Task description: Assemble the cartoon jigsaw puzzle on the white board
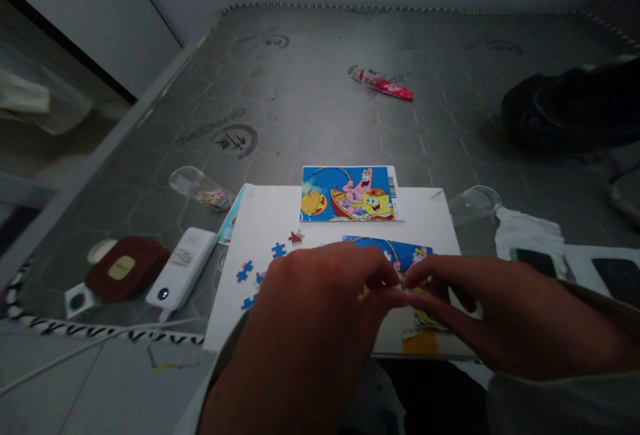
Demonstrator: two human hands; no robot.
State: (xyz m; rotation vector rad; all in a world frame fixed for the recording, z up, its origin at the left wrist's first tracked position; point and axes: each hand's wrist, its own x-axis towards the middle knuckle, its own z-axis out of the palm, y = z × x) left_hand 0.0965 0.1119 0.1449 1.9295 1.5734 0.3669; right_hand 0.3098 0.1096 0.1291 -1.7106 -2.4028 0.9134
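Note:
My left hand (pixel 320 301) and my right hand (pixel 475 301) meet over the white board, thumbs and forefingers pinched together. Between the fingertips shows a small pale bit of a puzzle piece (pixel 402 281), mostly hidden. Beneath the hands lies a partly assembled jigsaw puzzle (pixel 385 245) with a blue top, largely covered by my fingers. Loose puzzle pieces, among them a blue one (pixel 245 271) and a brown one (pixel 296 237), lie left of my left hand. Above them, a picture card (pixel 350 193) shows cartoon figures in a boat.
The white board (pixel 270 208) rests on a grey patterned mat (pixel 310 115). At left are a clear tube with small pieces (pixel 215 199), a white power bank (pixel 183 268) and a brown case (pixel 127 268). A red packet (pixel 383 84), clear cup (pixel 475 203) and phone (pixel 534 261) lie around.

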